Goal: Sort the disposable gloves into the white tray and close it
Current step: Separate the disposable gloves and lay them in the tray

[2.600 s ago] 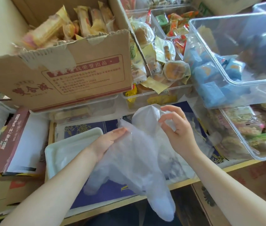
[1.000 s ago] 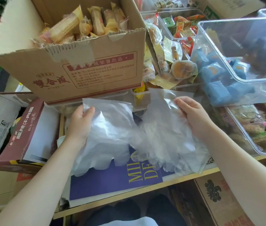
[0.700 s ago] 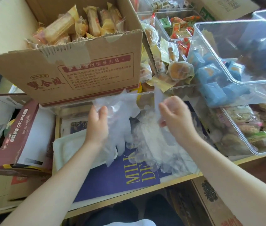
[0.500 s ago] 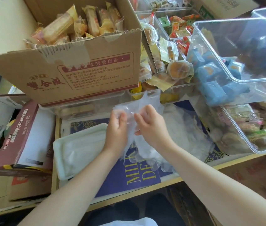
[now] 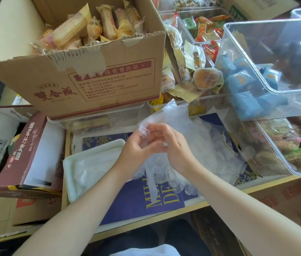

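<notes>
We pinch with our left hand [image 5: 136,145] and right hand [image 5: 171,145] the cuff of a thin transparent plastic glove [image 5: 157,167], above the shelf's front edge beside the shallow white plastic tray [image 5: 66,163], and it looks light, limp and slippery.

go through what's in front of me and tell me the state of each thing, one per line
White tray: open, some clear plastic inside.
Glove: pinched by both hands, dangling.
Glove pile: loose on the table, outside the tray.
Left hand: gripping the glove.
Right hand: gripping the glove.
Cardboard box: open, full of snacks.
</notes>
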